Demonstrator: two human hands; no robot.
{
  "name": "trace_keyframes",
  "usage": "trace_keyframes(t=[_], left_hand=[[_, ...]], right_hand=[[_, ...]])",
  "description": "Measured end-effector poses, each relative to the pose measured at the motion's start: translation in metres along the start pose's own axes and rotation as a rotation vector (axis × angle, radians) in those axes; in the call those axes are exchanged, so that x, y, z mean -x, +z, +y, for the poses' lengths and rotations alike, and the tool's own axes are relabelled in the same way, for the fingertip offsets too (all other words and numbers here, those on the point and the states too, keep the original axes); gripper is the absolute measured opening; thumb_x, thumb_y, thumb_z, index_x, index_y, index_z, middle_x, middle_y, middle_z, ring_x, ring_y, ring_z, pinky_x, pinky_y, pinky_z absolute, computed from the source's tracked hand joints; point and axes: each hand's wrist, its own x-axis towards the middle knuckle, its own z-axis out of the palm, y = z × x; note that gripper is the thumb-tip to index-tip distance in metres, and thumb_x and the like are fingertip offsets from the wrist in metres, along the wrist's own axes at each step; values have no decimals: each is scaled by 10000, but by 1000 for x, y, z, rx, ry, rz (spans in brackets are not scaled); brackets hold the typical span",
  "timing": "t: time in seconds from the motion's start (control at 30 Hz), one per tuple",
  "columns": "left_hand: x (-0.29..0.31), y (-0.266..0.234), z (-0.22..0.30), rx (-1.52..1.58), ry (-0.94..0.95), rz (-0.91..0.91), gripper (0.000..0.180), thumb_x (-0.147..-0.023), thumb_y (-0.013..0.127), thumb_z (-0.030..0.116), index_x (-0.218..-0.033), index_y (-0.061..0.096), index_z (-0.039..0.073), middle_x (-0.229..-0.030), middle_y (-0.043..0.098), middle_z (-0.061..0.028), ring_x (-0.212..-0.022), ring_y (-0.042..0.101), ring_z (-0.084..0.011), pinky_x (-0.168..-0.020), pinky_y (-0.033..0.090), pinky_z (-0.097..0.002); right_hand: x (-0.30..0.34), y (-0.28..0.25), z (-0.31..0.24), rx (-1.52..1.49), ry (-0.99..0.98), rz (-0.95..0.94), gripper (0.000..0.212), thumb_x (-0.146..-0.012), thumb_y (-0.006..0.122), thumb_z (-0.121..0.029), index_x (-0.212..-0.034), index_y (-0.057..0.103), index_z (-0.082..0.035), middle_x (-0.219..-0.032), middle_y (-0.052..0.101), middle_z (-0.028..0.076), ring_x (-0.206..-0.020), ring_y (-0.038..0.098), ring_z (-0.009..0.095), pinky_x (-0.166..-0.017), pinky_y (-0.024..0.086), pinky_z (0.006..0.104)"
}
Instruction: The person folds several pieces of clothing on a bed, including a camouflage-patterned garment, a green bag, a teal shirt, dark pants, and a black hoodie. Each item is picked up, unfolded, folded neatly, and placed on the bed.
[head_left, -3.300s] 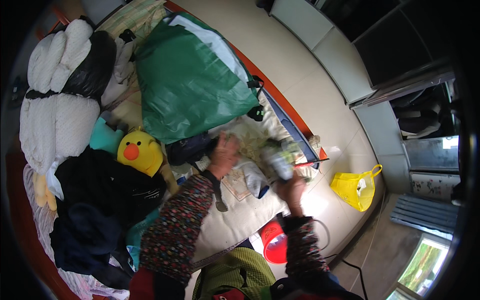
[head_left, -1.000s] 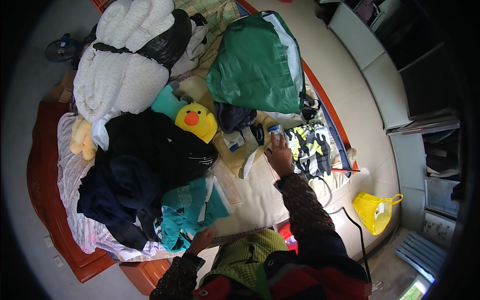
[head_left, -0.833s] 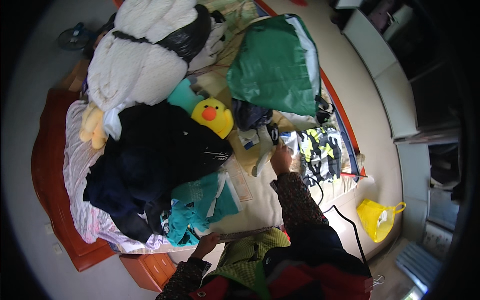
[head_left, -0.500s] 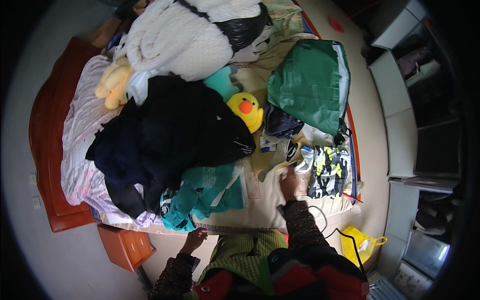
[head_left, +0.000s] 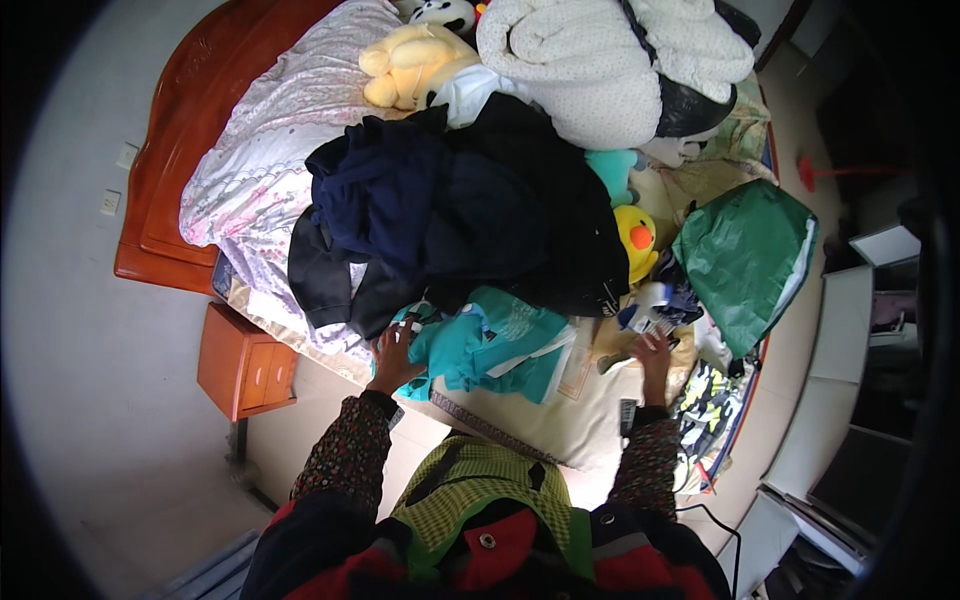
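Note:
My left hand (head_left: 393,362) is open, fingers spread over the left end of a teal garment (head_left: 480,340) at the bed's near edge. I cannot tell how firmly it touches the cloth. My right hand (head_left: 653,362) reaches over the bed with its fingers stretched and apart. Just beyond those fingertips is a small, blurred white-and-blue cloth item (head_left: 647,308), its kind unclear. A flat clear plastic bag (head_left: 577,360) lies beside the teal garment. Behind both hands spreads a large heap of black and navy clothes (head_left: 470,210).
Right of the heap sit a yellow duck plush (head_left: 635,243) and a large green bag (head_left: 750,262). A folded camouflage-print cloth (head_left: 703,400) lies near the right edge. At the back is a rolled white quilt (head_left: 575,75); a wooden nightstand (head_left: 245,360) stands at left.
My view has swung left. My left hand has risen from beside the bed to the teal garment. My right hand has shifted its place on the bed, near the blurred white-and-blue item.

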Motion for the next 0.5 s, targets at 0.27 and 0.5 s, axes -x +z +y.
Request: trace_keyframes(t=[0.27,0.5], left_hand=[[-1,-2,53,926,117,-513,390,-801,651,142,-1156,595,-11,-1034,662,-158,-888,630,-228,-799,493,-350],[45,-151,152,1375,435,-981,412,-905,628,196,-1251,539,-10,-1155,614,-73,-1055,566,-169,-940,433,-325]], right_hand=[[150,144,-69,822,-666,-754,917,-642,770,-115,-1455,348,-83,-1439,374,220,-1252,417,398,-1052,348,472],[209,165,-181,616,-749,-732,640,-622,732,-116,-1239,573,-53,-989,644,172,-892,628,357,-753,504,437]])
